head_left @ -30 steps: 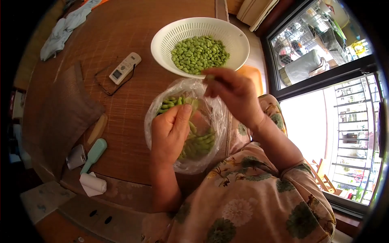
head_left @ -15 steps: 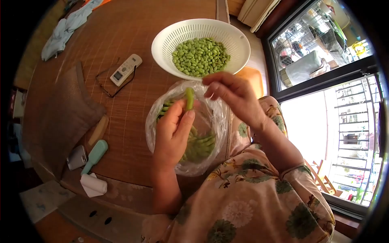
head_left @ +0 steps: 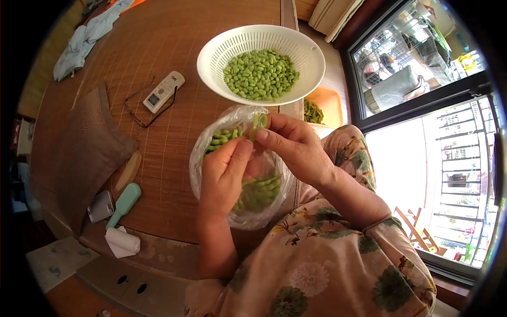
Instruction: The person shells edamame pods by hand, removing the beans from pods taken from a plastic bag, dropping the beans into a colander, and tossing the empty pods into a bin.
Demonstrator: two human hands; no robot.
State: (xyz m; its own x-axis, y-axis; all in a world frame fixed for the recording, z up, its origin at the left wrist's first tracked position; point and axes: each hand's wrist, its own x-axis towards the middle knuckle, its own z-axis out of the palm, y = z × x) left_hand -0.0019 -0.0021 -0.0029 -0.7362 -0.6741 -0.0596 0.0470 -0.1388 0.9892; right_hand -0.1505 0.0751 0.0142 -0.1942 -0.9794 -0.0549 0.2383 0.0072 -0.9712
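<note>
My left hand (head_left: 226, 171) and my right hand (head_left: 300, 147) meet over a clear plastic bag (head_left: 199, 158). Between their thumbs and fingers is a green soybean pod (head_left: 255, 126), pinched from below by the left and at its upper part by the right. The pod looks split or bent at the top, though fingers partly cover it. Inside the bag lie several green pods (head_left: 261, 193). Just beyond it stands a white colander (head_left: 208, 74) holding a heap of shelled green beans (head_left: 261, 74).
At the colander's right, an orange container (head_left: 334, 105) holds empty-looking pods (head_left: 312, 112). Leftward on the brown mat (head_left: 169, 185) lie a remote control (head_left: 164, 92), glasses (head_left: 141, 124), a green brush (head_left: 124, 202), a phone (head_left: 100, 206) and a white roll (head_left: 124, 241). A window (head_left: 422, 121) is on the right.
My right hand has come down and left to grip the pod's upper part, which stood whole in my left hand. Pods in the orange container are now uncovered to view.
</note>
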